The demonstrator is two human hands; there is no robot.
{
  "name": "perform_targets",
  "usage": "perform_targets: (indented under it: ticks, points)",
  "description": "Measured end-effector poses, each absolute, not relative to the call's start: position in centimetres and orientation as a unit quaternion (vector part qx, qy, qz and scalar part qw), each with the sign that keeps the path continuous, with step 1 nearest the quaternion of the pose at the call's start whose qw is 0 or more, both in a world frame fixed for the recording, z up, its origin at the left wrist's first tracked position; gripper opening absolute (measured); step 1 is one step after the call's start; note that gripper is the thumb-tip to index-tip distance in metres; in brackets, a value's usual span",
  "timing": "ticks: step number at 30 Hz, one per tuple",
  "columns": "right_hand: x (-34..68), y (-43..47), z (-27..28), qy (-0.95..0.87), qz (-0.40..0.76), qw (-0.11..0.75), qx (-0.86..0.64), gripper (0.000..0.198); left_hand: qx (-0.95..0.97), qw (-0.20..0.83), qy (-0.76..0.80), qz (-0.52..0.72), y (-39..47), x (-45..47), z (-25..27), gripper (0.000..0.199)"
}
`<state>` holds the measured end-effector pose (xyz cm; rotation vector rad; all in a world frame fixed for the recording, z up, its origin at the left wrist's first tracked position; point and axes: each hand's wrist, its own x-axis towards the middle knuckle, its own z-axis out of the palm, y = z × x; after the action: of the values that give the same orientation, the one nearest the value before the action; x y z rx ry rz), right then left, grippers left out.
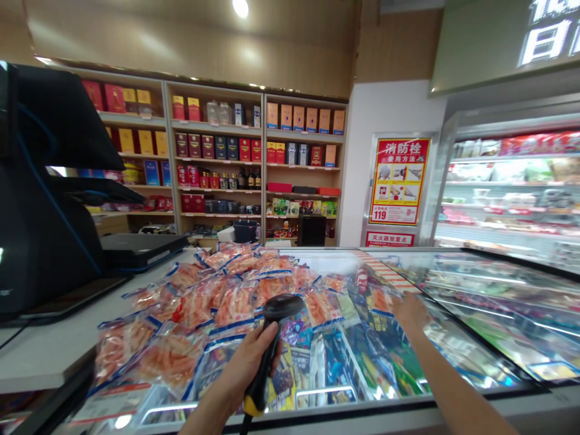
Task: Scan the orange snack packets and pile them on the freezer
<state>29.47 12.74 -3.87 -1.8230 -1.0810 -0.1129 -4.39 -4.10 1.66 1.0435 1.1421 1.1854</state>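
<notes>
My left hand is wrapped round the grip of a black barcode scanner. The scanner's head points forward over a large pile of clear, blue-edged packets of orange-pink food pieces. Farther right, my right hand is stretched forward and blurred. It grips the right edge of a single packet of the same food, though its fingertips are hard to make out. These packets rest on the glass top of a freezer, through which colourful bags show.
At left, a black checkout terminal and a flat black scale occupy a white counter. Behind are shelves of boxed bottles. A red fire-hydrant poster hangs beside a lit display fridge.
</notes>
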Motion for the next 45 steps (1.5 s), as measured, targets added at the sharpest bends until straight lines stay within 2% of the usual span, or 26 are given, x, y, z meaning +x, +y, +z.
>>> perform_targets:
  ticks: [2,7,11,14,19,22,45]
  points:
    - [26.9,12.0,-3.4,-0.473,-0.092,0.443,-0.756,0.041,0.439,0.562,0.489,0.502,-4.1,-4.3,1.6,0.036]
    - [19.3,10.6,-3.9,-0.668,0.028,0.362,-0.65,0.041,0.423,0.564,0.482,0.519,-4.3,-4.1,1.7,0.033]
    - [15.9,10.7,-4.6,-0.669,0.047,0.331,-0.664,0.04,0.442,0.58,0.47,0.497,-4.4,-4.5,1.8,0.033]
    - [14.9,10.9,-4.7,-0.665,0.076,0.374,-0.642,0.034,0.45,0.58,0.463,0.496,-4.6,-4.9,2.0,0.034]
    - [14.2,9.8,-4.6,-0.629,0.149,0.545,-0.534,0.025,0.451,0.584,0.452,0.502,-5.2,-4.9,2.7,0.033]
    - [14.2,8.9,-4.3,-0.603,0.14,0.594,-0.513,0.024,0.443,0.586,0.446,0.511,-5.3,-4.6,3.1,0.032]
    - [15.9,8.6,-3.6,-0.561,0.106,0.626,-0.531,0.026,0.487,0.578,0.41,0.511,-3.9,-2.8,3.5,0.032]
